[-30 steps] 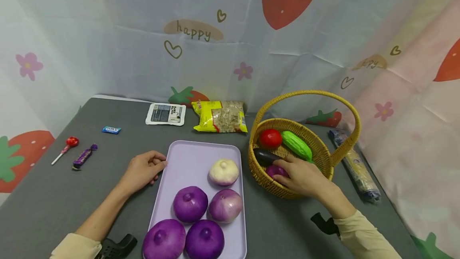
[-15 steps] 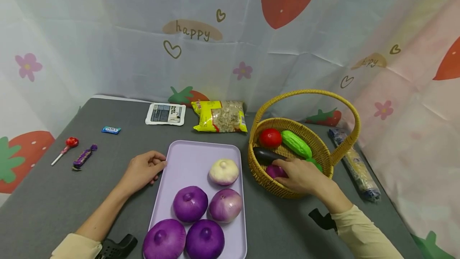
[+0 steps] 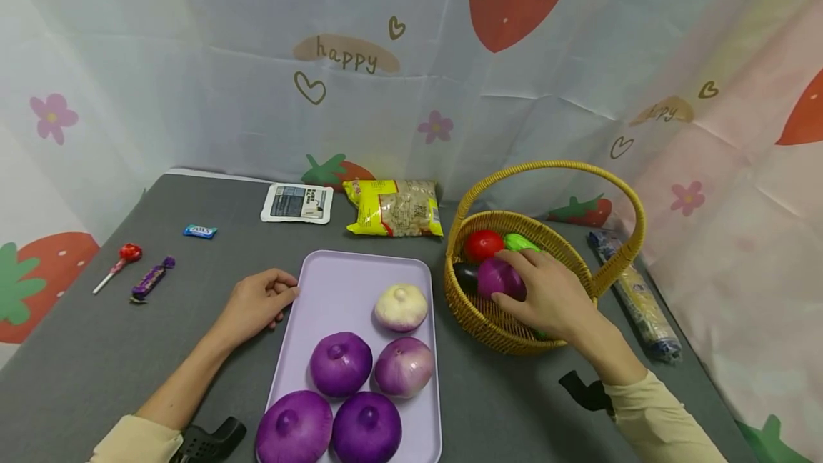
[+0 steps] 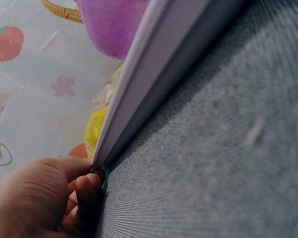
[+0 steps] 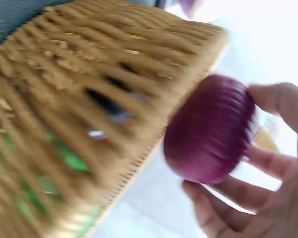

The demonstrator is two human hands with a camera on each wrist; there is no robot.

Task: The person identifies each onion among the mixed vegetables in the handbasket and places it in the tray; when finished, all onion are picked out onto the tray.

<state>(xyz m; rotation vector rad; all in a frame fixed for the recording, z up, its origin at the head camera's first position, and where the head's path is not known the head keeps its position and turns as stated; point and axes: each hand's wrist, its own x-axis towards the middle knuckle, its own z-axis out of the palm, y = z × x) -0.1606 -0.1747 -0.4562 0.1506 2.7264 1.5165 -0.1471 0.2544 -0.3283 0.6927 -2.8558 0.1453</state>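
Note:
My right hand (image 3: 546, 291) grips a purple onion (image 3: 499, 279), with the thumb on one side and the fingers on the other. In the right wrist view the onion (image 5: 211, 129) is lifted level with the rim of the wicker basket (image 5: 139, 64). Inside the basket lie a red tomato (image 3: 484, 245), a dark eggplant (image 3: 466, 276) and a green vegetable (image 3: 519, 241), partly hidden by the hand. My left hand (image 3: 260, 304) pinches the left edge of the lilac tray (image 3: 321, 277); the left wrist view shows thumb and fingers at its rim (image 4: 126, 94).
Several onions, such as a purple one (image 3: 341, 364) and a whitish one (image 3: 401, 307), sit on the tray. Behind it lie a white packet (image 3: 297, 203) and a yellow bag (image 3: 393, 208). Candies, including a lollipop (image 3: 128, 254), lie at left; a wrapped long pack (image 3: 636, 295) at right.
My right hand has lifted the purple onion up from the bottom of the basket, and it now overlaps the eggplant in the head view. The left hand stays at the tray edge.

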